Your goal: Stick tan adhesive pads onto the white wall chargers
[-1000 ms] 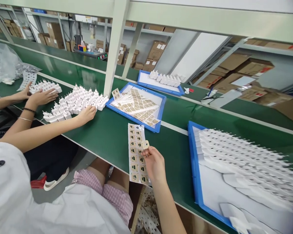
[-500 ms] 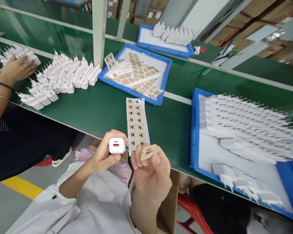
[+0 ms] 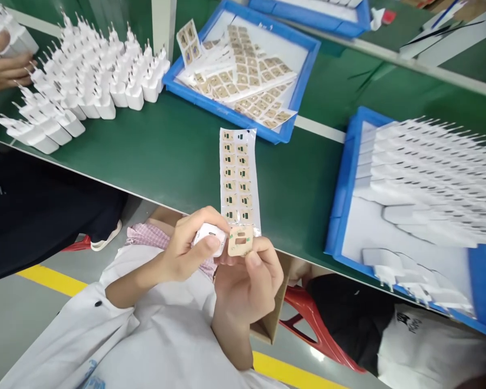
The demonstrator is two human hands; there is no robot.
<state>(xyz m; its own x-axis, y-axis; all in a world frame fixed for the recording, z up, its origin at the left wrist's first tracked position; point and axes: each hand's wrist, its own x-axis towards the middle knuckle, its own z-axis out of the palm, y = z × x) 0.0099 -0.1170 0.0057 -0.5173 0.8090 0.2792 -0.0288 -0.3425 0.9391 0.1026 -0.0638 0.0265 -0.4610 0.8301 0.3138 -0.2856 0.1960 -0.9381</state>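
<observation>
Left hand [image 3: 179, 253] gripping white plastic charger [image 3: 203, 233], thumb now across port face. Right hand [image 3: 245, 289] pinching tan cut-out sticker [image 3: 235, 249], moved close beside charger, still unapplied. Beyond: white sticker sheet [image 3: 236, 166] on green surface [image 3: 166, 162].

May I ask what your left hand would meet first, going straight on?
The left hand would probably meet the tan sticker in the right hand, though depth is unclear.
</observation>
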